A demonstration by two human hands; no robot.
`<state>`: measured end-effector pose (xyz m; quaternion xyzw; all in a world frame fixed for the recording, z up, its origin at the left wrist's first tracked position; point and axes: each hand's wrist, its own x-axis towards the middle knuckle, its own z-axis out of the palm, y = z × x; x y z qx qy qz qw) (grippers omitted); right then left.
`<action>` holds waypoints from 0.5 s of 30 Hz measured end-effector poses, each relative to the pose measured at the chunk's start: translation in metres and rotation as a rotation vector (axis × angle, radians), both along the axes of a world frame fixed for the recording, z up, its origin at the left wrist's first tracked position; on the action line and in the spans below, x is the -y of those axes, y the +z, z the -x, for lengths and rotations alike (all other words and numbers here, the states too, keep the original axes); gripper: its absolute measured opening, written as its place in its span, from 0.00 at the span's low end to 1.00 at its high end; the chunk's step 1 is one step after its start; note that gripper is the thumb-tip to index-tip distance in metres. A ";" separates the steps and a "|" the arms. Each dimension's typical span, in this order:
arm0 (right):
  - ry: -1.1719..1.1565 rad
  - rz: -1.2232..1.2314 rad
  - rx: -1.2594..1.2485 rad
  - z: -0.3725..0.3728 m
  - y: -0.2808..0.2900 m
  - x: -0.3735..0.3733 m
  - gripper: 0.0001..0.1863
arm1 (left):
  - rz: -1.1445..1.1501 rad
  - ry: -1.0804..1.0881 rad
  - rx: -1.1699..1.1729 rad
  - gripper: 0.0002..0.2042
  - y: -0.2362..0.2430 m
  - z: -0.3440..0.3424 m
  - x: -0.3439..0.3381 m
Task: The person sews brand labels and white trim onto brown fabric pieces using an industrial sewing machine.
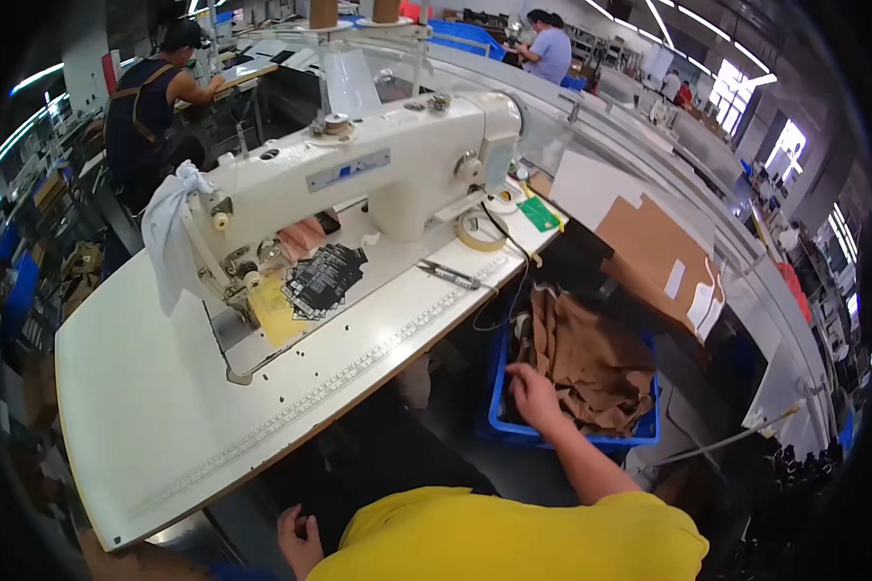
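My right hand point(535, 399) reaches over a blue plastic bin point(499, 387), near its left rim. Its fingers are apart, and no held thing shows in them. Crumpled brown fabric pieces point(596, 363) fill the bin beside that hand. Low in front of me, by my yellow shirt, my left hand point(300, 542) hangs with loosely bent fingers and nothing in it. Beyond both hands stands a white sewing machine point(397, 165) on a white table point(145, 387). A pile of black labels point(325, 281) lies by its needle area, partly over a yellow piece point(279, 310).
Thread snips point(451, 275), a tape roll point(481, 232) and a green card point(539, 215) lie along the table's right part. A white cloth point(176, 228) hangs on the machine head. Brown cardboard point(654, 247) leans right of the bin. A co-worker point(150, 107) sits at far left.
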<state>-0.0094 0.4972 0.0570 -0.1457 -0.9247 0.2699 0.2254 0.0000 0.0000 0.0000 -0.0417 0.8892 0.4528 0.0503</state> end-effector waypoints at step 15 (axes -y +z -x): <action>-0.638 0.148 0.135 -0.078 -0.131 -0.051 0.32 | 0.165 -0.465 0.204 0.13 0.006 0.044 -0.033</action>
